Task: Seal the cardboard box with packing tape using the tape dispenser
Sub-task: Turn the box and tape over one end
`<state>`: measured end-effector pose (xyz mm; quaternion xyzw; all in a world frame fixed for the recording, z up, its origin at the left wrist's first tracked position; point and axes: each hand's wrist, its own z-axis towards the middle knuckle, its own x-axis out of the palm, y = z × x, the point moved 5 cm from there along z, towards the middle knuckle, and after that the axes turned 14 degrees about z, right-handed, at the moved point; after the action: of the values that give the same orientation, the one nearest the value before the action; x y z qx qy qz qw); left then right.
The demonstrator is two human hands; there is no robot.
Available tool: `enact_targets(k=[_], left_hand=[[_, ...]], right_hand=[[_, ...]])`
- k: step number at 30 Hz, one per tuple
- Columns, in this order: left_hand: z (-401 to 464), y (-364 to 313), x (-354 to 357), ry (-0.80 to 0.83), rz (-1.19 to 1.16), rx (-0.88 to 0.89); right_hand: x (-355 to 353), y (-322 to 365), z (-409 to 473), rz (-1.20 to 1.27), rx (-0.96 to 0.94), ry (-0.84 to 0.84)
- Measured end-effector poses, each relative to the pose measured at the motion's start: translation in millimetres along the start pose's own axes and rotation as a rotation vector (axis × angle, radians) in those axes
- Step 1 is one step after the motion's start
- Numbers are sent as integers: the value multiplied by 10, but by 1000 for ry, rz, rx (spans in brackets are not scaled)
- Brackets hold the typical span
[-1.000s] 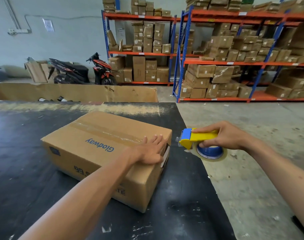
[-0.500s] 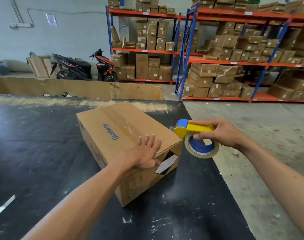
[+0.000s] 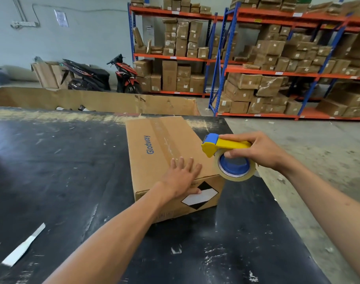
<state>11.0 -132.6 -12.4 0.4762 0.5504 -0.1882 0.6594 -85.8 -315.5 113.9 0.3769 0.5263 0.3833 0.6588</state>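
Observation:
A brown cardboard box [image 3: 154, 144] printed "Glodway" lies on the black table [image 3: 62, 171], its long axis pointing away from me. A strip of clear tape runs along its top seam. My left hand [image 3: 182, 178] rests flat on the box's near top edge, fingers spread, thumb over the near face by a black and white diamond label. My right hand [image 3: 259, 150] grips the yellow and blue tape dispenser [image 3: 226, 152] with its clear tape roll, held in the air just right of the box's near right corner.
A white paper strip [image 3: 23, 245] lies on the table at the near left. A large open cardboard bin [image 3: 113, 101] stands behind the table. Orange and blue shelving [image 3: 277, 74] full of boxes fills the back right, and a motor scooter [image 3: 101, 76] is parked by the wall.
The box has turned clockwise under my left hand, so its length now points away from me. My right hand with the dispenser has stayed beside the box's near right corner.

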Motion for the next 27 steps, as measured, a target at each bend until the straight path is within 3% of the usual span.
enact_targets(k=[9,17,19,22,24,27], left_hand=[[-112,147,167,-105,7,283],[-197,126,44,-113,-47,238],[-275,141,-60,-98,-288,199],[-433,358,-237,0,-1139,-37],[-546,525,-326,-19,-1725,-174],[-711,691,-413,-30,-2224,-235]], right_hand=[[316,48,-10,110,-4,-4],[389,172,-145,65,-39,12],[358,205,-186,39,-65,21],[279,240,-241,26,-129,5],[247,307,-268,-19,-210,-21],[253,434,-266,-78,-424,-39]])
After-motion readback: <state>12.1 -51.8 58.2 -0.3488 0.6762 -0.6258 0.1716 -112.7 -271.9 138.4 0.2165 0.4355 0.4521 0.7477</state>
